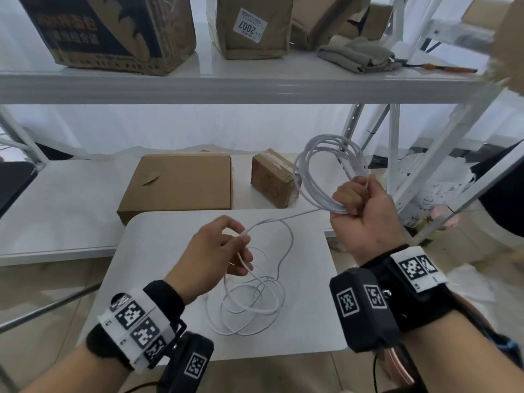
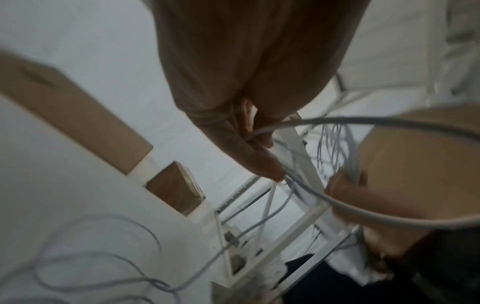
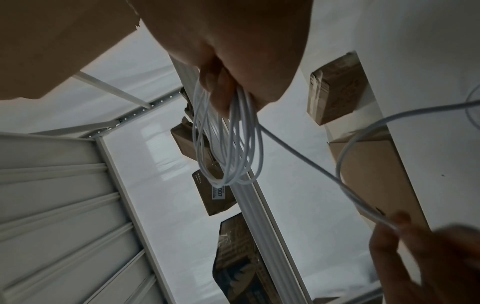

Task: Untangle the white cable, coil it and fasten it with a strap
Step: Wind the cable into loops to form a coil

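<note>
My right hand [image 1: 360, 199] is a raised fist that grips several wound loops of the white cable [image 1: 320, 168]; the same coil [image 3: 228, 144] hangs below the fist in the right wrist view. One strand runs from that fist down-left to my left hand [image 1: 226, 251], which pinches it between thumb and fingers above the small white table [image 1: 312, 321]. The loose remainder of the cable [image 1: 249, 304] lies in tangled loops on the table under my left hand. In the left wrist view the left fingers [image 2: 259, 160] hold the strand. No strap shows.
A flat cardboard box [image 1: 181, 182] and a small taped box [image 1: 272, 177] sit on the lower white shelf behind the table. The upper shelf [image 1: 226, 83] carries more boxes and a folded grey cloth [image 1: 357, 53]. Metal rack posts [image 1: 394, 154] stand close to my right hand.
</note>
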The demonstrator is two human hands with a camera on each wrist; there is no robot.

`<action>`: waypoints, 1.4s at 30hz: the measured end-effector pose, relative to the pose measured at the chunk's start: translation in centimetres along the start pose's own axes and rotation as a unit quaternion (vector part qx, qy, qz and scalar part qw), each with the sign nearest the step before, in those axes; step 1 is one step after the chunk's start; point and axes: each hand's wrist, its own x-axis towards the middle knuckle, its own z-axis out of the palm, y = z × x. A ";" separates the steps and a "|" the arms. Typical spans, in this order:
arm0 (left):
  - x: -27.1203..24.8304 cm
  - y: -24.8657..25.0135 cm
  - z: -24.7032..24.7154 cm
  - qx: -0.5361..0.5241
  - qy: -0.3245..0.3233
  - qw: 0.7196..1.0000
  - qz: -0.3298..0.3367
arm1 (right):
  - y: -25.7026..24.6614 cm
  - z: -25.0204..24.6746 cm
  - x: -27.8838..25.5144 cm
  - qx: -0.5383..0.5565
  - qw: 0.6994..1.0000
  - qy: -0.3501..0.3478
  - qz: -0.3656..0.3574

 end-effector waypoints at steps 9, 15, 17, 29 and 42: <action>-0.8 0.4 -1.0 -0.146 -0.146 0.974 -0.096 | -0.7 -0.1 0.2 -0.014 0.999 0.014 -0.042; -1.3 0.4 -1.7 -0.068 -0.165 0.982 -0.056 | -1.2 -0.3 0.5 -0.009 0.998 0.022 -0.066; -1.6 0.8 -1.9 -0.011 -0.184 0.982 -0.028 | -1.3 -0.3 0.6 -0.005 0.997 0.022 -0.071; -2.3 0.7 -1.2 0.163 -0.091 0.971 0.149 | -0.5 0.0 0.1 -0.016 0.998 0.031 -0.059; -1.1 0.0 -0.7 0.085 0.122 0.974 0.170 | 0.5 -0.2 0.0 -0.030 0.998 0.037 -0.043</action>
